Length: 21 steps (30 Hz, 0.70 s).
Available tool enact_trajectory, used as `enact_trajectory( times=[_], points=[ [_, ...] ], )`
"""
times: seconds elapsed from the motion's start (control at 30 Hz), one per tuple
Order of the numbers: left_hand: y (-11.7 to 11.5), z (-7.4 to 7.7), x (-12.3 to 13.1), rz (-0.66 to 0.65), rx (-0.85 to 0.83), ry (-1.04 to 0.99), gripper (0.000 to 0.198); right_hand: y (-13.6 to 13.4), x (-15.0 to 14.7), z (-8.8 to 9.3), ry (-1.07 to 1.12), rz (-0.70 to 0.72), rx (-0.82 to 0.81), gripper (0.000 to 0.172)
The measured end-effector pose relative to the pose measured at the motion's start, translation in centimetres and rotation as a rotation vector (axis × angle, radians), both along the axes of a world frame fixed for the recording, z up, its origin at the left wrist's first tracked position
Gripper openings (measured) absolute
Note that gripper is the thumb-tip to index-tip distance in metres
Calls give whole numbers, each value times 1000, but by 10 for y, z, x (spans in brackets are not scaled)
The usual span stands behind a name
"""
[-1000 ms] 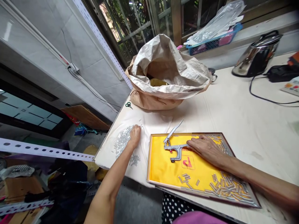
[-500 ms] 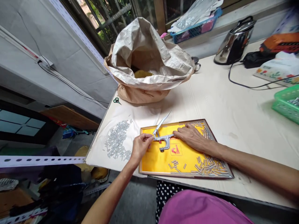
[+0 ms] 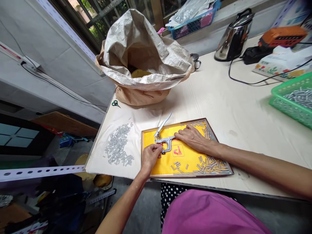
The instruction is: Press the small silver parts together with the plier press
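A pair of grey snap pliers (image 3: 167,141) lies over the yellow-lined tray (image 3: 165,165), its long lever raised and its C-shaped jaw open to the left. My right hand (image 3: 191,138) is closed on the end of the pliers' lower handle, above the tray. My left hand (image 3: 151,156) pinches at the jaw, near a small red tip. Whatever is between those fingertips is too small to make out. Small metal pins or tubes (image 3: 212,165) lie in the tray, mostly along its right side, with a few near the front.
To the left, a heap of similar small metal pieces (image 3: 118,144) rests on white cloth. Green-handled scissors (image 3: 115,103) lie behind it. A large open woven sack (image 3: 143,94) stands at the back. On the right are a green basket (image 3: 290,107), a kettle (image 3: 234,37) and a cord.
My left hand has moved from the lever pivot down to the lower jaw of the pliers. My right hand keeps its grip on the handle. The whole view has shifted slightly.
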<state>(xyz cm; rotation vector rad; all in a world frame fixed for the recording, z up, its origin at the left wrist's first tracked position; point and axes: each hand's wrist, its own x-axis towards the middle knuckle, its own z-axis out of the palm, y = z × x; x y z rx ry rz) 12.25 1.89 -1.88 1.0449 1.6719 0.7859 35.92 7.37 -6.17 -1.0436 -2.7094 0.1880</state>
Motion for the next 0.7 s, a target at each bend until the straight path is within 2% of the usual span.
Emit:
enact_trajectory(
  times=[0.2, 0.4, 0.7],
  points=[
    [4, 1, -3, -27, -93, 36, 15, -1, 1, 0, -21, 10, 33, 27],
    [12, 7, -1, -67, -189, 97, 13, -4, -1, 9, -112, -69, 108, 25],
    [12, 14, 3, -98, -227, 89, 14, -9, -5, 17, -158, -94, 70, 26]
  ],
)
